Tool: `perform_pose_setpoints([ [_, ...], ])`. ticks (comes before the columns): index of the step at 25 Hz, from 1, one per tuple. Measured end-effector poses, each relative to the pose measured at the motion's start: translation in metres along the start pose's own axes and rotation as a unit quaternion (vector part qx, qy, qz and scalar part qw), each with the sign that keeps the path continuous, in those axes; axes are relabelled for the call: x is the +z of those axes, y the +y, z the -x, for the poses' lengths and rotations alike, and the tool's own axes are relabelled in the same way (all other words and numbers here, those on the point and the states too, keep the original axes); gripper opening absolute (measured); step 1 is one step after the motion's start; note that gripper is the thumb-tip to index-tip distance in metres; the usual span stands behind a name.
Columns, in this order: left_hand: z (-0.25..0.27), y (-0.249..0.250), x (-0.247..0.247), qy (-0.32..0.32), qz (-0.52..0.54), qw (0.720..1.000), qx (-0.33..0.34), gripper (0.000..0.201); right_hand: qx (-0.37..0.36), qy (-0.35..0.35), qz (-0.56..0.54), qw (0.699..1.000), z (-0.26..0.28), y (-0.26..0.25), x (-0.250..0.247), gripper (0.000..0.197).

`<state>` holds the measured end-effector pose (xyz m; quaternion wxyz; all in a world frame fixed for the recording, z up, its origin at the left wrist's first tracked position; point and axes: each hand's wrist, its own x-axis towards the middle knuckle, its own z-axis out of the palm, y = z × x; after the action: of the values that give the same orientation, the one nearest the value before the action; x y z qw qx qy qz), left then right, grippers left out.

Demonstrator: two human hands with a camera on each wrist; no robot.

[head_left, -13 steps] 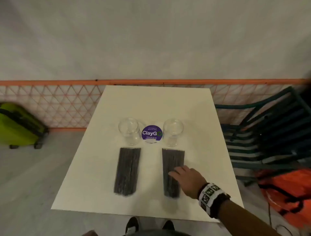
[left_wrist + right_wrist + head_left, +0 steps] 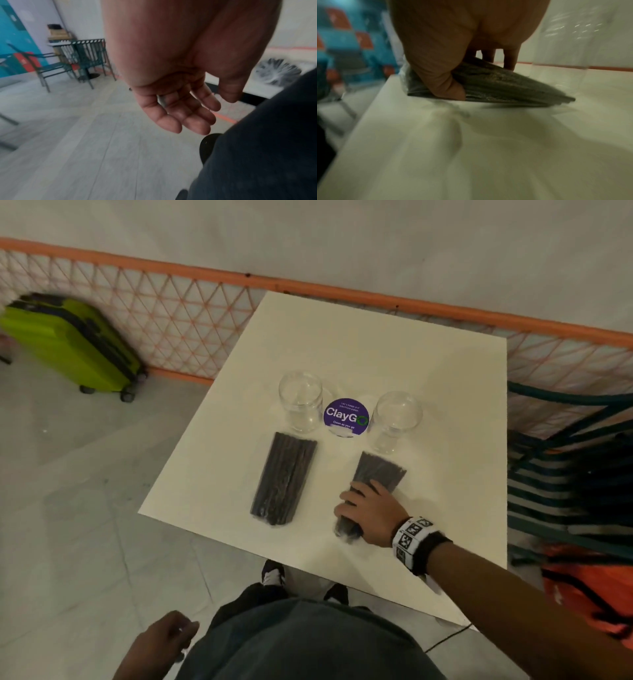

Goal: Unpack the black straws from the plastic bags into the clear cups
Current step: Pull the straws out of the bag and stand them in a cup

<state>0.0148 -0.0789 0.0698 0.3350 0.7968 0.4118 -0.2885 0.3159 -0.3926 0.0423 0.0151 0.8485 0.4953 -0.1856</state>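
Right hand [image 2: 371, 513] now clamps the right straw bag [image 2: 376, 477], which it only touched before; its near end looks raised. Left hand [image 2: 178, 108] hangs slack at 7 o'clock. Unpacking starts; cups [image 2: 300, 402] empty.

White table [image 2: 394, 350] bears two cups [image 2: 300, 401], sticker [image 2: 346, 417], seemingly two straw bags [image 2: 283, 482].
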Motion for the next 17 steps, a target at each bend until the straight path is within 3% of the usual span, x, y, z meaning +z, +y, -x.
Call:
perform_pose_setpoints([
  [2,0.002,0.029,-0.016,0.033,-0.026,0.998,0.051,0.020,0.037,0.072,-0.144,0.986,0.006,0.005,-0.014,0.054],
  [5,-0.004,0.092,-0.049,0.038,-0.082,0.980,0.179,0.020,0.128,0.160,-0.380,0.902,0.018,0.009,-0.050,0.062],
  [7,-0.009,0.150,-0.064,0.035,-0.115,0.944,0.306,0.017,0.171,0.218,-0.472,0.837,0.028,0.006,-0.063,0.065],
  [9,-0.012,0.199,-0.070,0.026,-0.138,0.897,0.418,0.015,0.208,0.241,-0.518,0.794,0.032,0.000,-0.064,0.064],
  [13,-0.011,0.265,-0.063,-0.005,-0.130,0.829,0.544,0.025,0.279,0.217,-0.462,0.813,0.037,-0.017,-0.051,0.071],
  [17,-0.019,0.289,-0.044,-0.071,-0.139,0.810,0.565,0.064,0.352,0.256,-0.459,0.774,0.044,-0.039,-0.047,0.074],
])
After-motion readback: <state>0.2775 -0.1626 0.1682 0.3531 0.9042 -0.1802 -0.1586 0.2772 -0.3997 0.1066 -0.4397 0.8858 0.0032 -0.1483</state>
